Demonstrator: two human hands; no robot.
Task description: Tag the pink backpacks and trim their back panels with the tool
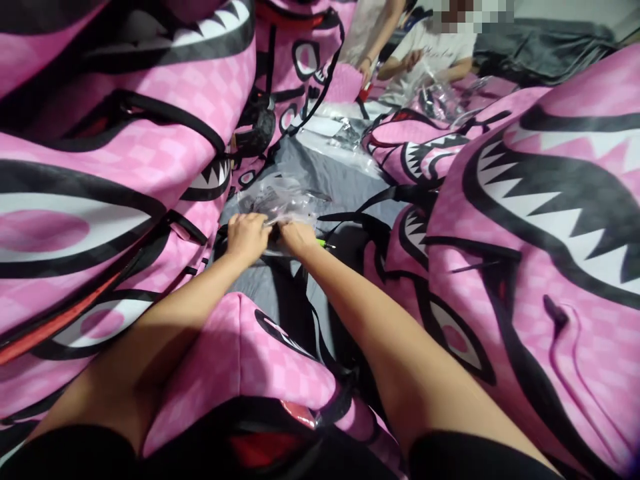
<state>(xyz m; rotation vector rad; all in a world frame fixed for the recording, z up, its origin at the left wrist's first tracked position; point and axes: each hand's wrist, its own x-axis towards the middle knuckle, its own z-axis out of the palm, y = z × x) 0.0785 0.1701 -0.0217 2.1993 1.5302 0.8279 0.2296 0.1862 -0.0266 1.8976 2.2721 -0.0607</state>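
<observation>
Both arms reach forward over a pink checkered bag [200, 373] with black trim, which lies right in front of me. My left hand [247, 237] is closed on the near edge of a crumpled clear plastic bag [283, 193]. Close beside it, my right hand [299, 238] grips the same plastic, fingers bent and partly hidden. A small yellow-green thing with a metal tip [323, 244] shows by my right wrist; whether that hand holds it is unclear. Dark straps [350, 219] run from the right toward my hands.
Pink shark-face backpacks [200, 147] are piled high on the left, and others [560, 220] crowd the right. Grey fabric [340, 167] lies between them. Farther back, a co-worker in a white shirt [440, 50] handles clear plastic, and another person's arm [383, 40] reaches to pink material.
</observation>
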